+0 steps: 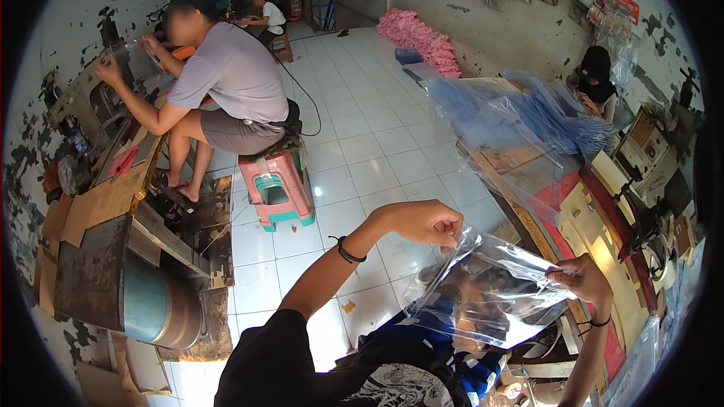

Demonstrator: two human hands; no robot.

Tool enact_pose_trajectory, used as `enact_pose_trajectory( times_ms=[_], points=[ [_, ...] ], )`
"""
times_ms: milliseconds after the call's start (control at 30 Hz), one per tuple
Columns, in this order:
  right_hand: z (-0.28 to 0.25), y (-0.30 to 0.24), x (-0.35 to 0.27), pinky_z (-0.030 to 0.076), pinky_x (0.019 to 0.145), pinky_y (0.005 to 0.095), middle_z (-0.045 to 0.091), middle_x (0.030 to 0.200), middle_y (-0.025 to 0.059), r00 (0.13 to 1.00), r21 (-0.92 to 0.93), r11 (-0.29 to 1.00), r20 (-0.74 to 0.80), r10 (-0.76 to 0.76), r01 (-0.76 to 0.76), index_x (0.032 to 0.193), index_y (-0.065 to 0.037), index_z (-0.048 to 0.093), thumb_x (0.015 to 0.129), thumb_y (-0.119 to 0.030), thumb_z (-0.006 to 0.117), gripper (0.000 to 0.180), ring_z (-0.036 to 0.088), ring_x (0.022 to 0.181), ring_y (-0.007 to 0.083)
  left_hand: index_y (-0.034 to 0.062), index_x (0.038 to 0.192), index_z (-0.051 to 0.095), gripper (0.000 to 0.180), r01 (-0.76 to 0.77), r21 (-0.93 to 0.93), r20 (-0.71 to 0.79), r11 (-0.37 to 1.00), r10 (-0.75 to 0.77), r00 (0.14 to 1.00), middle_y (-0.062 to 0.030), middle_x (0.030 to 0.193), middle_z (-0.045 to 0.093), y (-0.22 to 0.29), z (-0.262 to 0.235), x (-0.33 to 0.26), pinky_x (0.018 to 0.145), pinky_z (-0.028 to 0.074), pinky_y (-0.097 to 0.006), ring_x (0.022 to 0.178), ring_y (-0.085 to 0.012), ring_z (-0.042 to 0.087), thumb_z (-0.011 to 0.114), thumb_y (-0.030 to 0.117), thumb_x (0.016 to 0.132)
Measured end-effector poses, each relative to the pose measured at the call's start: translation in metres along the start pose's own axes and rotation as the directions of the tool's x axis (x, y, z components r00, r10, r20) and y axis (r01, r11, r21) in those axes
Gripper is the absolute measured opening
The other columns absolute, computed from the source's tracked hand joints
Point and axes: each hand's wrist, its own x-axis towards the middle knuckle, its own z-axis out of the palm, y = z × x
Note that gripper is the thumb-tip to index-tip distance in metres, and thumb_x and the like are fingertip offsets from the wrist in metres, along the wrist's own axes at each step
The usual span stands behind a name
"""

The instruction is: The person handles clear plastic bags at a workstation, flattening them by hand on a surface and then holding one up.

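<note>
I hold a clear plastic bag [490, 290] stretched between both hands over my lap. My left hand [426, 222] pinches its upper left edge, with a black band on that wrist. My right hand [584, 279] pinches the bag's right edge. The bag is shiny and see-through, and my blue patterned clothing shows beneath it. A loose pile of similar clear and bluish bags [520, 120] lies on the workbench [596, 226] just beyond my hands.
A person in a grey shirt [230, 71] sits on a pink and teal stool [275, 185], working at a machine bench on the left [113, 181]. Another person [596, 79] sits at the right, a third far back. A pink heap [422, 38] lies by the wall.
</note>
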Motion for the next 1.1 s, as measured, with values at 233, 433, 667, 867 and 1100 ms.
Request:
enact_pose_trajectory(
  times_ms=[233,433,667,867,1100],
  points=[
    [0.001,-0.002,0.0,0.05,0.059,0.0263,0.075,0.075,0.0094,0.998,0.013,1.0,-0.066,-0.017,0.018,0.096,0.001,0.075,0.09,-0.017,0.071,0.02,0.067,0.061,0.0116,0.0038,0.106,0.068,0.034,0.136,0.262,-0.126,0.955,-0.106,0.986,-0.0037,0.071,0.063,0.028,0.001,0.01,0.06,0.045,-0.029,0.067,-0.012,0.062,0.073,0.032,0.088],
    [0.004,0.011,-0.003,0.048,0.056,0.0271,0.073,0.071,0.0089,0.994,0.016,1.0,-0.107,-0.02,0.022,0.095,0.0,0.075,0.088,-0.018,0.072,0.019,0.067,0.059,0.0115,0.0097,0.098,0.075,0.039,0.097,0.463,-0.128,0.881,-0.042,0.991,-0.0037,0.059,0.054,0.036,0.007,0.018,0.054,0.037,-0.033,0.056,-0.0154,0.051,0.075,0.046,0.082],
    [0.005,0.008,-0.013,0.049,0.059,0.0289,0.073,0.071,0.0098,0.985,0.031,0.999,-0.169,0.012,-0.007,0.093,0.002,0.075,0.088,-0.018,0.072,0.02,0.068,0.062,0.0134,0.0046,0.09,0.072,0.035,0.078,0.531,-0.14,0.843,-0.004,0.99,-0.0043,0.062,0.058,0.023,-0.003,0.034,0.054,0.04,-0.031,0.058,-0.0126,0.053,0.075,0.04,0.086],
    [0.001,0.002,-0.014,0.052,0.063,0.0265,0.073,0.074,0.0114,0.987,0.059,0.998,-0.16,-0.028,0.038,0.087,0.007,0.069,0.092,-0.016,0.069,0.024,0.073,0.072,0.0173,0.0016,0.088,0.071,0.026,0.017,0.254,-0.26,0.967,0.051,0.964,-0.0035,0.075,0.07,0.034,-0.017,0.026,0.067,0.052,-0.027,0.068,-0.0092,0.064,0.077,0.027,0.087],
    [0.002,0.012,-0.016,0.048,0.06,0.0275,0.072,0.071,0.0105,0.977,0.031,0.996,-0.2,-0.073,0.08,0.085,0.005,0.07,0.094,-0.021,0.068,0.027,0.067,0.064,0.0137,-0.0003,0.096,0.073,0.025,0.059,0.144,-0.27,0.988,-0.018,0.963,-0.0066,0.085,0.074,0.035,-0.018,0.025,0.074,0.054,-0.024,0.079,-0.01,0.069,0.076,0.023,0.088]
  ],
)
